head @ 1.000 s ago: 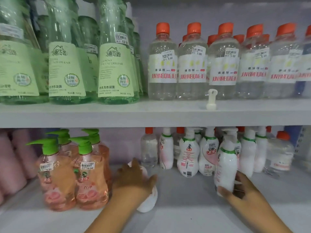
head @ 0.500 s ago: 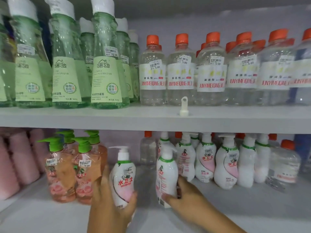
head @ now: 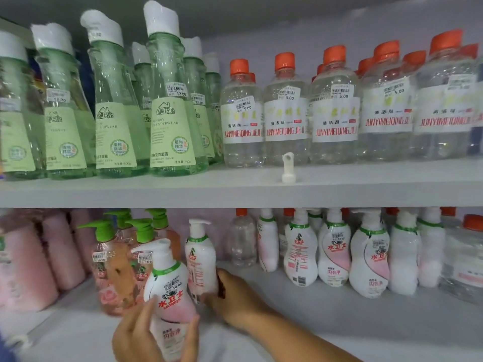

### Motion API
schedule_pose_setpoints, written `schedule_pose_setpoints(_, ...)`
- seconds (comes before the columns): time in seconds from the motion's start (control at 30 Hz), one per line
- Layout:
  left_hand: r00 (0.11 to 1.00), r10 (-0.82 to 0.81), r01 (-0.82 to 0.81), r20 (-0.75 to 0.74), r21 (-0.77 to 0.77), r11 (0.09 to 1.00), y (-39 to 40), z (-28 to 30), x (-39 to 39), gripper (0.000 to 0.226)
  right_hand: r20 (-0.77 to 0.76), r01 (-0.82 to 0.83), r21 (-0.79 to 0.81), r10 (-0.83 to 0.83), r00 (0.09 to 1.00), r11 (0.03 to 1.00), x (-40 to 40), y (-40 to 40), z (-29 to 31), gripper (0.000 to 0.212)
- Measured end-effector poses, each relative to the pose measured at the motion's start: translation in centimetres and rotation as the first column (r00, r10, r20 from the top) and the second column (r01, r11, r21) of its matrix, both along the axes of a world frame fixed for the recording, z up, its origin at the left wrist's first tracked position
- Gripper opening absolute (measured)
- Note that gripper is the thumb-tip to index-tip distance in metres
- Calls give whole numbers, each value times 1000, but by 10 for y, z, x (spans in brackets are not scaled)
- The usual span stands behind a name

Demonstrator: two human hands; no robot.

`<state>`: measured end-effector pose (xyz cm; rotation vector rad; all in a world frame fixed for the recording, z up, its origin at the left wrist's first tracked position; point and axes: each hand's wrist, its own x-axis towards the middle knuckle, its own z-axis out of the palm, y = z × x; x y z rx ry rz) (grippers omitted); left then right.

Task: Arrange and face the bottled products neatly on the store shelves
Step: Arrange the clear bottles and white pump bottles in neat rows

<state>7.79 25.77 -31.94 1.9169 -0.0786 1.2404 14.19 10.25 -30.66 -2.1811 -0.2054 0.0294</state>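
Observation:
On the lower shelf my left hand grips a white and pink pump bottle, its label facing me, tilted a little left. Just behind it my right hand holds a second white pump bottle upright, its back label toward me. More of the same white pump bottles stand in a loose row to the right, some turned sideways. Orange pump bottles with green heads stand directly left of the held bottles.
Pink bottles fill the lower left. Clear orange-capped bottles and green bottles with white caps line the upper shelf, where a loose white pump part stands near the edge. A clear bottle sits at far right.
Both hands have carried their white pump bottles leftward to beside the orange bottles. The left bottle came lower and nearer; the right bottle now stands behind it.

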Motion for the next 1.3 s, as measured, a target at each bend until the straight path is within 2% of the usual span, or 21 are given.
schedule_pose_setpoints(0.03, 988, -61, 54, 143, 53, 997, -14, 4, -11, 44, 14, -14, 4, 14, 1000, 1000, -1, -3, -1, 42)
schedule_pose_setpoints(0.07, 961, -177, 156, 211, 116, 981, -29, 7, -18, 28, 33, -22, 32, 21, 999, 999, -1, -10, -2, 41)
schedule_pose_setpoints(0.1, 928, -315, 288, 197, 154, 945, -45, 12, -25, 20, 59, -3, 34, 1, 998, 999, -5, -16, 0, 38)
schedule_pose_setpoints(0.13, 889, -437, 421, 138, 129, 898, -60, 18, -23, 18, 134, 7, 0, -7, 991, 1000, -8, -25, 2, 30)
schedule_pose_setpoints(0.2, 819, -574, 571, -11, -91, 816, -85, 29, 2, 19, 184, 54, 26, -58, 981, 998, -18, -42, 11, 19)
schedule_pose_setpoints(0.27, 779, -614, 540, -125, -362, 759, -111, 38, 40, 23, 216, 242, -22, -232, 948, 970, -17, -63, 6, 19)
schedule_pose_setpoints(0.3, 772, -618, 495, -147, -470, 731, -123, 44, 60, 22, 199, 321, 57, -325, 924, 946, -15, -70, 2, 19)
schedule_pose_setpoints(0.33, 781, -603, 439, -161, -545, 714, -135, 49, 78, 19, 208, 397, 90, -407, 889, 913, -14, -79, -1, 20)
schedule_pose_setpoints(0.4, 826, -520, 312, -215, -594, 741, -153, 60, 108, 22, 234, 412, 148, -437, 869, 899, -17, -93, -5, 24)
schedule_pose_setpoints(0.5, 846, -384, 170, -370, -496, 852, -164, 66, 137, 29, 239, 429, 195, -467, 851, 882, -22, -104, -8, 18)
schedule_pose_setpoints(0.6, 817, -356, 225, -453, -318, 921, -163, 55, 150, 21, 242, 399, 187, -435, 867, 898, -20, -104, -16, 18)
schedule_pose_setpoints(0.73, 815, -336, 228, -472, -271, 935, -156, 46, 165, 22, 276, 386, 196, -428, 860, 901, -12, -106, -12, 17)
schedule_pose_setpoints(0.77, 811, -314, 206, -494, -262, 943, -156, 41, 166, 27, 301, 394, 204, -440, 846, 896, -10, -106, -9, 18)
schedule_pose_setpoints(0.83, 825, -285, 168, -488, -270, 948, -158, 31, 156, 52, 350, 412, 231, -471, 810, 881, -6, -109, -4, 19)
schedule_pose_setpoints(0.93, 817, -341, 242, -464, -260, 935, -158, 20, 133, 75, 419, 419, 289, -507, 753, 861, -5, -110, 6, 21)
schedule_pose_setpoints(1.0, 800, -415, 318, -433, -281, 906, -150, 16, 113, 74, 423, 390, 349, -515, 745, 852, -9, -109, 14, 20)
schedule_pose_setpoints(1.1, 800, -476, 384, -366, -297, 874, -131, 15, 63, 62, 482, 368, 376, -519, 706, 850, -22, -104, 34, 18)
schedule_pose_setpoints(1.13, 787, -513, 419, -341, -314, 852, -123, 15, 45, 58, 510, 352, 347, -489, 707, 870, -23, -103, 45, 17)
schedule_pose_setpoints(1.2, 745, -590, 495, -312, -335, 802, -105, 15, 20, 53, 522, 383, 183, -419, 743, 906, -18, -100, 74, 10)
schedule_pose_setpoints(1.3, 667, -678, 585, -311, -344, 734, -82, 19, 7, 48, 457, 471, -118, -373, 807, 874, 7, -100, 118, 23)
